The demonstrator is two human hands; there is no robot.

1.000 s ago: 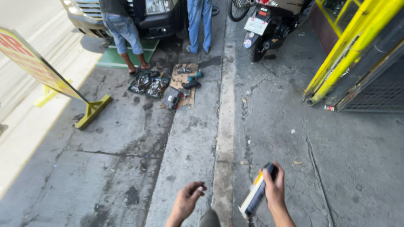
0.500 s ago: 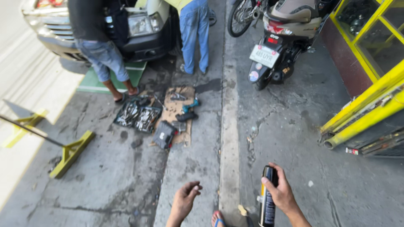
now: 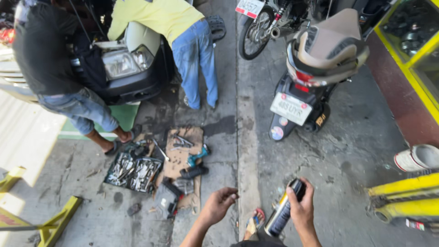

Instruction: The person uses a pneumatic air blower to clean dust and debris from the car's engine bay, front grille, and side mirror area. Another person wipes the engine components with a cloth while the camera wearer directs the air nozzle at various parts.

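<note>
My right hand (image 3: 302, 206) grips a black and yellow spray can (image 3: 282, 211), held upright at the bottom of the view. My left hand (image 3: 219, 204) hangs loosely curled beside it and holds nothing. My sandalled foot (image 3: 254, 223) shows between them on the concrete. Just ahead of my left hand lies a piece of cardboard (image 3: 184, 151) with wrenches, a teal power tool (image 3: 197, 157) and a black tool on it. An open tool tray (image 3: 133, 171) full of sockets sits to its left.
Two people, one in black (image 3: 50, 59) and one in a yellow shirt (image 3: 169, 23), bend over the front of a car (image 3: 128, 68). A scooter (image 3: 320, 64) and a motorcycle wheel (image 3: 252, 32) stand ahead right. A yellow stand (image 3: 55, 221) lies left, yellow barriers (image 3: 407, 196) right.
The view has closed in on the tools, car and scooter as I walked forward. My right hand has kept the can upright, and my left hand has stayed loosely curled.
</note>
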